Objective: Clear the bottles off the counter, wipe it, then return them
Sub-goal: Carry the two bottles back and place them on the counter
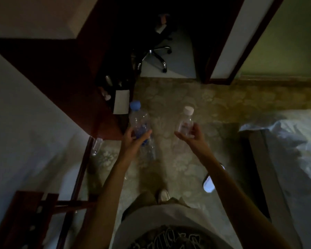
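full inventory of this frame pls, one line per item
blue-capped bottle: 1, clear plastic with blue cap, held over the floor by the left hand
white-capped bottle: 1, clear with white cap, held by the right hand
dark bottle: 1, dark glass with white label, on the counter edge
counter: 1, dark red-brown wood, upper left
clear bottle: 1, transparent, low by the wall at left
office chair: 1, black with chrome base, top centre
bed: 1, white bedding, right side
floor: patterned beige, centre
left hand: 1, grips the blue-capped bottle
right hand: 1, holds the white-capped bottle
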Demonstrator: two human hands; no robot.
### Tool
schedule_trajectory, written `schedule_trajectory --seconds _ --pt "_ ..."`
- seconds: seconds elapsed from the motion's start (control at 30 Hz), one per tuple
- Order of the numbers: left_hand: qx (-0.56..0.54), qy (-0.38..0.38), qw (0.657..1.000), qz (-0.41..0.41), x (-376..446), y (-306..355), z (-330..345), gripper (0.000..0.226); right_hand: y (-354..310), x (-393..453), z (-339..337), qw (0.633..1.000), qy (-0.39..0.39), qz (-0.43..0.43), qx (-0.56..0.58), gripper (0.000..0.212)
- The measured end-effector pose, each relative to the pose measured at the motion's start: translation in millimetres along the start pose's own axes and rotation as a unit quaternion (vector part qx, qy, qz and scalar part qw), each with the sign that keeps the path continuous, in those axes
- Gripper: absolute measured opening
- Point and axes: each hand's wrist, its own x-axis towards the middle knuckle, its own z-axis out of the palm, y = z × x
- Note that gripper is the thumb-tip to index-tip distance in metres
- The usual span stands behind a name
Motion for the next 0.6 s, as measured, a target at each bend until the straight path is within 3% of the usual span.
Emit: schedule_trajectory --seconds 0.13,0.37,0.6 --pt "-0.010 0.032 0.999 0.029 96.7 50.2 -10.5 0.039 -49.7 108.1 19.2 1.000 -0.008 -0.024 0.005 0.057" --pt "-0.013 0.013 0.999 0.033 284.2 89.9 4.0 0.047 -84.5 280.5 57.1 1.000 0.014 -0.016 0.022 0.045" --pt "0.002 -0.017 0.993 0.114 469.8 211.5 17.3 0.063 -222.8 463.9 67.1 0.994 0.041 -0.098 -0.003 0.046"
